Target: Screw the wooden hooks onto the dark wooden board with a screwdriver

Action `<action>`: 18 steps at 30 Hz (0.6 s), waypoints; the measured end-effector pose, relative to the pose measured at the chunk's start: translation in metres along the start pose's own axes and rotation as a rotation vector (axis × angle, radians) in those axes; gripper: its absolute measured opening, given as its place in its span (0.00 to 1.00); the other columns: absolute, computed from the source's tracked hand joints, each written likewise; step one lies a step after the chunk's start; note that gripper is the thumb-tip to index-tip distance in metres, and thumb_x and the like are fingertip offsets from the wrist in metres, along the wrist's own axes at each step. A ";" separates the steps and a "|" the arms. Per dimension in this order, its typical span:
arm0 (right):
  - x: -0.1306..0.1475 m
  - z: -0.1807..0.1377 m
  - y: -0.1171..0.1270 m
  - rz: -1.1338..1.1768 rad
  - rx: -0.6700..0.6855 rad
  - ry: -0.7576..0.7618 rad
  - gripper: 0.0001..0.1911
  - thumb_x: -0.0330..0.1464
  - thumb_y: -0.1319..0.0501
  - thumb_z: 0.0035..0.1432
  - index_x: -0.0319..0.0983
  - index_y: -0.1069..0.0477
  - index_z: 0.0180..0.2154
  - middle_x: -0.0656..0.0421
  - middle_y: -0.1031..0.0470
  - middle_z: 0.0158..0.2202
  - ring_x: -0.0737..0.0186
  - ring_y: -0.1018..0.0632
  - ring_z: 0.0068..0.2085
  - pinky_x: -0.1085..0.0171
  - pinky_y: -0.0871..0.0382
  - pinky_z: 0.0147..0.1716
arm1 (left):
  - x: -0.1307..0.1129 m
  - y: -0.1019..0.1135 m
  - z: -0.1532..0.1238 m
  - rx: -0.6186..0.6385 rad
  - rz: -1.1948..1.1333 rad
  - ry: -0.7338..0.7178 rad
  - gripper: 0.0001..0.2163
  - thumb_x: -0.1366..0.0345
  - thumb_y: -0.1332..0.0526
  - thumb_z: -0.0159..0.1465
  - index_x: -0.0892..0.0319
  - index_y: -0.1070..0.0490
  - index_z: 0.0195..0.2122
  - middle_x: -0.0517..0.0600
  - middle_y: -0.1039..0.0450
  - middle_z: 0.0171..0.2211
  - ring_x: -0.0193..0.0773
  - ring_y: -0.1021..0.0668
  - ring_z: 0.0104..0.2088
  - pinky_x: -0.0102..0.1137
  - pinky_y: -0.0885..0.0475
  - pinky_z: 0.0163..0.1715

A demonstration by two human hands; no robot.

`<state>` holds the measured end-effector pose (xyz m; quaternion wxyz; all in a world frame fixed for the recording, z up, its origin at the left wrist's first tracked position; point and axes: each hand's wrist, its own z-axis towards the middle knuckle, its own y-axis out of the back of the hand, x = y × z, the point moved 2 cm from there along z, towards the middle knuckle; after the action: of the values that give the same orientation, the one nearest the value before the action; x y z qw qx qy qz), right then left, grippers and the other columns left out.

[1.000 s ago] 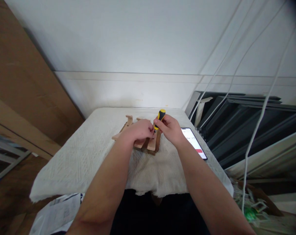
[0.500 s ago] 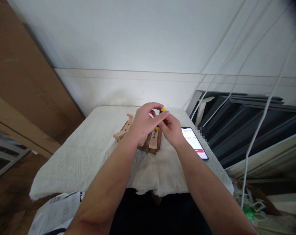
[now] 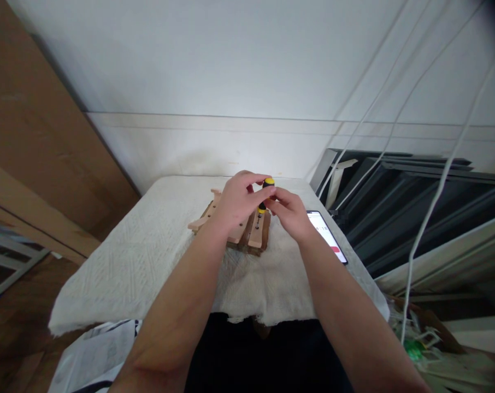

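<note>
A stubby yellow-and-black screwdriver (image 3: 268, 182) stands nearly upright between my hands, its shaft pointing down at a screw (image 3: 257, 226) in a pale wooden strip (image 3: 255, 239). My left hand (image 3: 240, 199) closes on the handle from the left with thumb and fingers. From the right, the fingers of my right hand (image 3: 290, 212) pinch the same handle. Under the strip lies a darker, rough-edged wooden board (image 3: 266, 232). Another pale wooden piece with holes (image 3: 210, 216) rests on the board's left side, partly hidden by my left hand and forearm.
A white cloth (image 3: 149, 245) covers the table. To the right of my right hand lies a phone (image 3: 327, 236) with a lit screen. White cables (image 3: 430, 218) hang at the right in front of stacked dark panels (image 3: 444, 191). A wall stands behind the table.
The fingers have shifted around the screwdriver, and more of its handle and shaft now shows. My right hand has moved slightly right. The wooden pieces look unmoved on the table.
</note>
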<state>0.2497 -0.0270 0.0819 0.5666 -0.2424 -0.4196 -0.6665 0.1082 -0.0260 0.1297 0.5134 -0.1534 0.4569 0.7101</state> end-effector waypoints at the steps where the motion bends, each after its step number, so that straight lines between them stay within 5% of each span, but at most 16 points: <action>1: -0.001 0.000 0.000 0.019 0.012 -0.022 0.07 0.35 0.41 0.56 0.40 0.28 0.33 0.60 0.27 0.31 0.62 0.28 0.32 0.62 0.37 0.32 | 0.000 0.000 0.000 -0.002 0.010 0.015 0.11 0.63 0.37 0.60 0.59 0.23 0.43 0.51 0.23 0.39 0.33 0.26 0.34 0.30 0.30 0.37; 18: -0.013 0.002 -0.003 0.189 0.071 -0.056 0.11 0.40 0.34 0.52 0.39 0.26 0.33 0.60 0.25 0.32 0.62 0.27 0.34 0.62 0.34 0.36 | 0.002 -0.003 -0.001 -0.044 0.015 0.032 0.18 0.64 0.35 0.57 0.59 0.26 0.49 0.52 0.25 0.40 0.34 0.26 0.34 0.30 0.31 0.35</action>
<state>0.2498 -0.0179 0.0719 0.6232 -0.2793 -0.4339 -0.5876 0.1101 -0.0254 0.1267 0.4974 -0.1725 0.4504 0.7211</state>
